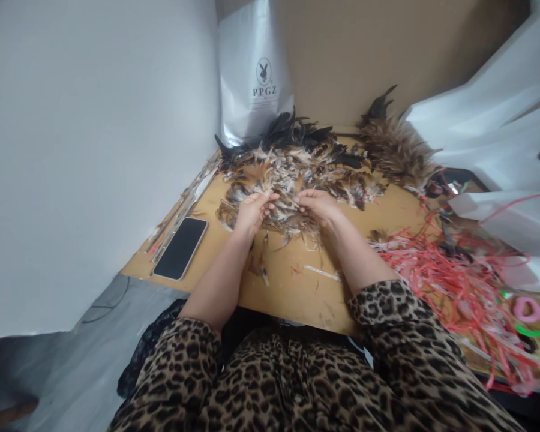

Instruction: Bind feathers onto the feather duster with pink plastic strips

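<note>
A loose pile of brown, white and black feathers (288, 171) covers the middle of the wooden table (297, 294). At the pile's near edge, my left hand (254, 211) is closed in a pinch, with an orange-brown feather (261, 175) rising from its fingertips. My right hand (319, 205), a short way to the right, also pinches at its thumb and fingertips, where a small brownish feather (299, 185) shows. Both hands are over the near part of the pile, and feathers lie under and between them. The exact grip of the fingers is small and partly hidden.
A black-screened phone (180, 248) lies left of my left forearm. Behind the pile stands a silvery-white bag (256, 78). A bundle of brown feathers (398, 147) lies at the back right, and tangled red strips (450, 282) spread nearer. White sheeting (490, 126) hangs at the right.
</note>
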Demonstrator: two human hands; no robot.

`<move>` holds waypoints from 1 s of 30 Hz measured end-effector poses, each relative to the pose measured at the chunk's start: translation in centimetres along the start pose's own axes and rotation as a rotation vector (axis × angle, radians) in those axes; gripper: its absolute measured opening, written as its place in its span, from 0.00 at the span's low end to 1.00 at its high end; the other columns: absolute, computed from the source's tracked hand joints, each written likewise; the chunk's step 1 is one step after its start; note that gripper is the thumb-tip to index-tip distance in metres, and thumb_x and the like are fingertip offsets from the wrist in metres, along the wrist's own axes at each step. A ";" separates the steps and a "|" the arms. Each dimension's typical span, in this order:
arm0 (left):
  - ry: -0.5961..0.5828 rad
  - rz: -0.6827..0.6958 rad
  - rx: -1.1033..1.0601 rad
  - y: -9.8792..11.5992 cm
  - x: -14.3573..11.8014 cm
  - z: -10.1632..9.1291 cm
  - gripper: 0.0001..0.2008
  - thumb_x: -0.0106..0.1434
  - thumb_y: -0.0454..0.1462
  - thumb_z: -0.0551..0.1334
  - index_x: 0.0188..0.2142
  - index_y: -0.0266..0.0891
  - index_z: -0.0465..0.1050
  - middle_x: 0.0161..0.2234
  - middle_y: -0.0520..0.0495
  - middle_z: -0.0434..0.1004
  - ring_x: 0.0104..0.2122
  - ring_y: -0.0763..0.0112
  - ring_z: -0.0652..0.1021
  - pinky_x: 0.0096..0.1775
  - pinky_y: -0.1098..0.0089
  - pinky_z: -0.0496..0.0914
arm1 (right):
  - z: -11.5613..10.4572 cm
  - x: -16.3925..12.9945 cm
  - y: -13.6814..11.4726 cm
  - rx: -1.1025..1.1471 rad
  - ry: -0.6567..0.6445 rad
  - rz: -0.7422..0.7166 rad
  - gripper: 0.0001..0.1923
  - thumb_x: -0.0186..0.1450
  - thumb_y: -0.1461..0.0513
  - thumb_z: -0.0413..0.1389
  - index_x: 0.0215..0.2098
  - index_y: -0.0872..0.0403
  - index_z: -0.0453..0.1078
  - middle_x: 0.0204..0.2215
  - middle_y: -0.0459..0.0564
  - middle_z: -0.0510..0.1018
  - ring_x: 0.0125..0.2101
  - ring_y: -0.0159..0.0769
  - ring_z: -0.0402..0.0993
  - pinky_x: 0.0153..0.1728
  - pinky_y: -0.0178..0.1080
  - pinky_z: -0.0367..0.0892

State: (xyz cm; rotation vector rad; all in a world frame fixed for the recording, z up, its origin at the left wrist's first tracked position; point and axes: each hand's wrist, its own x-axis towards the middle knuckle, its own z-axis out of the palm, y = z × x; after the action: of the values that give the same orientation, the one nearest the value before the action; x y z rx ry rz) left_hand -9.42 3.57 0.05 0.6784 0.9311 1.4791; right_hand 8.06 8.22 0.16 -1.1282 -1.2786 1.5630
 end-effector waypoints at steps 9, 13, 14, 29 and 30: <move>-0.035 0.013 0.040 -0.5 -0.1 0.1 0.09 0.51 0.38 0.68 0.28 0.34 0.72 0.32 0.44 0.80 0.20 0.82 0.72 0.20 0.81 0.61 | -0.7 -0.1 -0.3 0.059 0.029 0.041 0.19 0.39 0.57 0.68 0.23 0.55 0.65 0.15 0.40 0.68 0.15 0.23 0.60 0.15 0.28 0.52; -0.056 0.000 0.090 -0.8 -0.4 0.4 0.09 0.52 0.38 0.68 0.28 0.33 0.74 0.32 0.43 0.80 0.20 0.82 0.72 0.19 0.81 0.61 | -0.6 -0.6 -1.1 0.122 -0.011 0.015 0.21 0.39 0.56 0.69 0.24 0.55 0.65 0.15 0.39 0.67 0.16 0.23 0.60 0.16 0.28 0.53; -0.060 -0.004 0.100 -0.8 -0.5 0.5 0.09 0.52 0.38 0.68 0.28 0.33 0.73 0.32 0.43 0.80 0.20 0.82 0.72 0.19 0.81 0.61 | -0.6 -0.8 -1.3 0.141 -0.022 0.008 0.21 0.39 0.56 0.69 0.24 0.55 0.64 0.16 0.39 0.67 0.16 0.23 0.60 0.16 0.28 0.53; -0.080 -0.065 0.147 -1.4 -0.8 0.9 0.10 0.51 0.38 0.68 0.27 0.32 0.74 0.27 0.43 0.79 0.21 0.80 0.74 0.19 0.82 0.62 | 0.1 -1.6 -1.3 -0.189 -0.179 -0.054 0.14 0.46 0.57 0.66 0.21 0.57 0.67 0.13 0.41 0.68 0.14 0.21 0.57 0.14 0.27 0.49; -0.072 -0.045 0.176 -1.4 -0.8 0.9 0.10 0.51 0.38 0.68 0.27 0.32 0.74 0.26 0.44 0.78 0.21 0.80 0.74 0.19 0.82 0.61 | 0.0 -1.6 -1.3 -0.190 -0.197 -0.032 0.14 0.46 0.58 0.66 0.20 0.57 0.67 0.13 0.42 0.68 0.13 0.21 0.57 0.14 0.27 0.49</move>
State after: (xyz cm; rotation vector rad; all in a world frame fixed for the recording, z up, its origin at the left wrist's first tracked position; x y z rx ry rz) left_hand -7.81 2.93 -0.57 0.8286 1.0221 1.3352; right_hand 8.57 6.90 1.69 -1.0836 -1.5967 1.5848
